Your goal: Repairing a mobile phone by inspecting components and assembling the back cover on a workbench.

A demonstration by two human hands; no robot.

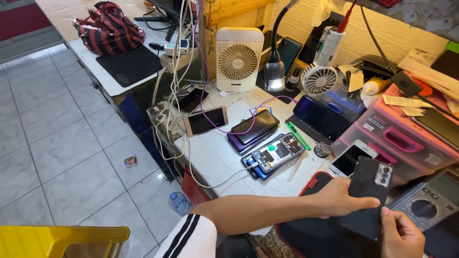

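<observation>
My left hand (pixel 340 198) reaches across from the lower left and grips the left edge of a black phone (pixel 367 188), seen from its back with a camera block at the top right. My right hand (pixel 400 235) holds the same phone from below at the bottom right. The phone is tilted above a black work mat (pixel 311 231) with a red edge. Beyond it on the white bench (pixel 210 160) lies an opened phone (pixel 278 152) with its insides exposed, resting on other phones.
Also on the bench are a rose-gold phone (pixel 205 120), a black phone on a purple one (pixel 253 126), a white phone (pixel 351 157), a green tool (pixel 297 135), a white fan (pixel 239 59), a lamp (pixel 274 71), pink drawers (pixel 406 138) and a multimeter (pixel 425 203). A bottle (pixel 180 203) stands on the floor.
</observation>
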